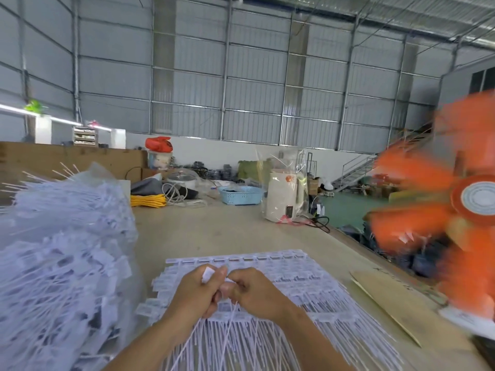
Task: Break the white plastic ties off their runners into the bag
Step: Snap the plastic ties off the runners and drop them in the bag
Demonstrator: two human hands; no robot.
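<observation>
We see both hands meeting over the middle of the near worktop (241,231). The left hand (197,290) has its fingers curled, pinching the flat white head of one tie (207,274) between thumb and fingertips. The right hand (254,290) is curled against the left, thumb tip touching the left hand's fingers; it grips the same piece just beside the head. Thin white tails hang from between the two hands toward the bottom edge of the view.

Under the hands lies a stack of moulded tie sheets (308,285), heads in rows at the far side, tails fanning toward us. The ties there are joined in rows; we cannot make out the runner itself under the blur.

To our left stands a clear plastic bag (88,178), heaped high with loose white ties (61,250), some tails sticking out past its top. The bag touches the left edge of the sheet stack, or nearly so; we cannot tell which.

At right a fan with orange blades (428,210) is motion-blurred. A flat piece of cardboard (388,301) lies on the worktop between the fan and the sheets. Farther back on the worktop: a white kettle wrapped in clear plastic (284,196), a light blue basket (241,195), a yellow coiled cable (148,200).
</observation>
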